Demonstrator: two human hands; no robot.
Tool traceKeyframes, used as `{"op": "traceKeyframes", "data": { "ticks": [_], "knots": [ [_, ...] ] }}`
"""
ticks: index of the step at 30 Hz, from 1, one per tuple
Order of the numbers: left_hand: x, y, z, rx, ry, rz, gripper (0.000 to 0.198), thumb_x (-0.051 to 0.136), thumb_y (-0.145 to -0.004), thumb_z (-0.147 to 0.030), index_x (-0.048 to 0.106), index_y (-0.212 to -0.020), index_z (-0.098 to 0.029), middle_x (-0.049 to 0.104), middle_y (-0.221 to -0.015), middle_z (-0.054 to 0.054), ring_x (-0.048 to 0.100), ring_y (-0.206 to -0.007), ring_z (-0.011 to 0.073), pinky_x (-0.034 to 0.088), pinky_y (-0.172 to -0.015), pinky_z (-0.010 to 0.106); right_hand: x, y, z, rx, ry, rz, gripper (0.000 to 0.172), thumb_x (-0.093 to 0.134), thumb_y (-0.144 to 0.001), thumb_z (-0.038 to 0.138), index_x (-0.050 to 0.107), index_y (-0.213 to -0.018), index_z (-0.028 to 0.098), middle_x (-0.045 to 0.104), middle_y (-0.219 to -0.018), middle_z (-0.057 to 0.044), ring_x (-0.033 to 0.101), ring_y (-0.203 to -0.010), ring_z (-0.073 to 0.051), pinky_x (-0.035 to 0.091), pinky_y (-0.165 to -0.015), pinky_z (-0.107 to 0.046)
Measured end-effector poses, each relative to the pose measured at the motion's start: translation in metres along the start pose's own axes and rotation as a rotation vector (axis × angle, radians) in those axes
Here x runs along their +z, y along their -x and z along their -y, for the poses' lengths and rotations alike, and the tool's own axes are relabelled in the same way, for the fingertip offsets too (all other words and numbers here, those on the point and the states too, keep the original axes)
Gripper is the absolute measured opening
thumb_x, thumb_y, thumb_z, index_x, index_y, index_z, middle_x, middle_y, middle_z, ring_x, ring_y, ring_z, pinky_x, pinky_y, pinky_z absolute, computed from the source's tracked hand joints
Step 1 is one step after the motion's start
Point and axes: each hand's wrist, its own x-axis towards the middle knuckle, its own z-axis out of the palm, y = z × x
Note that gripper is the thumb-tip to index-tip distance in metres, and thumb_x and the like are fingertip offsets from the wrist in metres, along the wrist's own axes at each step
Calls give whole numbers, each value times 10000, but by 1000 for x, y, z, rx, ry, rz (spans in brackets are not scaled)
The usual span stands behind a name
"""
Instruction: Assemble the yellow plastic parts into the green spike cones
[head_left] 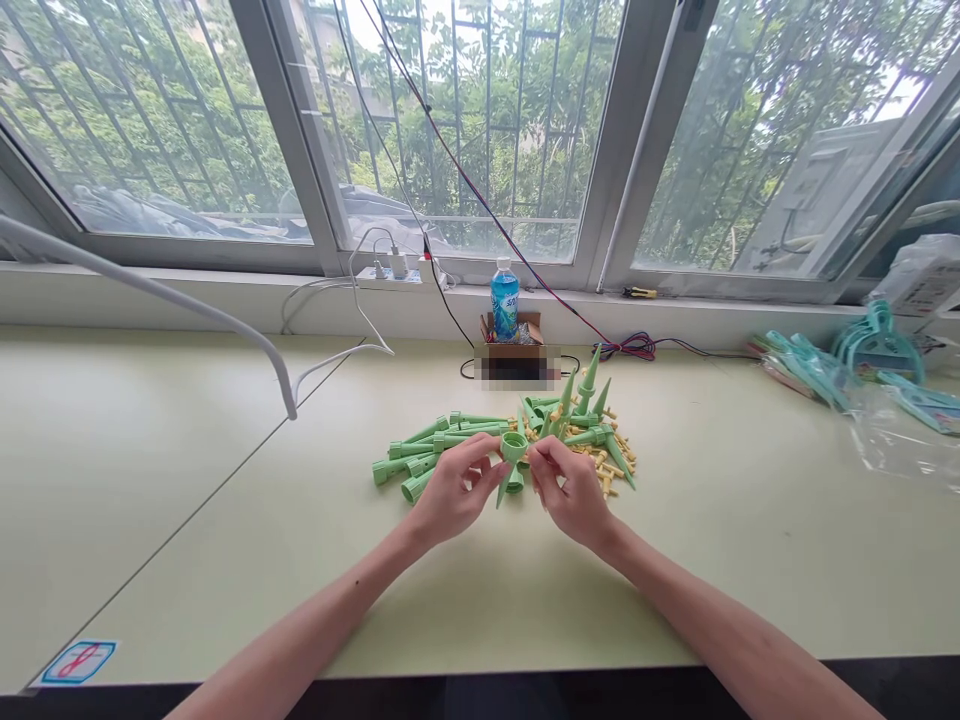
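My left hand (463,487) pinches a green cone-shaped piece (514,447), its round open cup facing up and its pointed tip down. Just right of the cup, my right hand (571,490) is closed, fingertips pressed together; whatever they hold is too small to make out. Green spikes (409,450) lie in a pile behind and left of my left hand. More green spikes (589,385), some pointing up, are heaped behind my right hand, mixed with small yellow pegs (609,470).
A blue bottle (505,305) stands in a small cardboard box (536,330) by the window. Coiled cable (634,346) lies right of it. Teal plastic items (877,350) and clear bags (900,440) are at the far right. A white tube (225,315) crosses the left side.
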Motion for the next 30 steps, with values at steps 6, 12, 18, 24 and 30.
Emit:
{"op": "traceKeyframes", "data": {
  "ticks": [6,12,18,24,30],
  "knots": [
    [-1,-1,-1,28,7,1,148,560,-934,-309,632,-964,-184,532,-899,26,462,-610,68,489,-527,177,0,1,0,12,-3,6,239,418,-1000,277,471,-779,202,497,-581,39,438,-449,-89,345,-463,-216],
    [-1,0,-2,30,-6,-3,164,579,-924,-309,659,-1030,-213,549,-909,28,501,-654,88,508,-561,191,-1,1,-2,19,-2,11,257,405,-1006,301,463,-775,204,490,-590,39,431,-444,-86,343,-458,-217],
    [-1,1,-2,27,-19,-4,237,599,-911,-305,654,-1130,-232,557,-932,31,492,-626,79,502,-541,194,0,2,-1,25,-7,22,273,396,-1011,324,458,-773,207,488,-582,39,434,-451,-90,350,-462,-216],
    [-2,0,-2,46,-29,11,248,596,-915,-278,663,-1153,-254,572,-958,40,504,-635,78,496,-536,186,1,3,-2,21,-32,46,260,405,-1011,313,467,-783,205,492,-592,39,434,-458,-90,347,-470,-217],
    [-3,0,-1,53,-37,-5,241,598,-912,-263,683,-1137,-255,583,-988,51,505,-640,79,501,-541,190,1,2,-4,22,-21,47,276,403,-1012,337,469,-779,203,494,-591,37,431,-457,-92,345,-464,-220]
  ]
}}
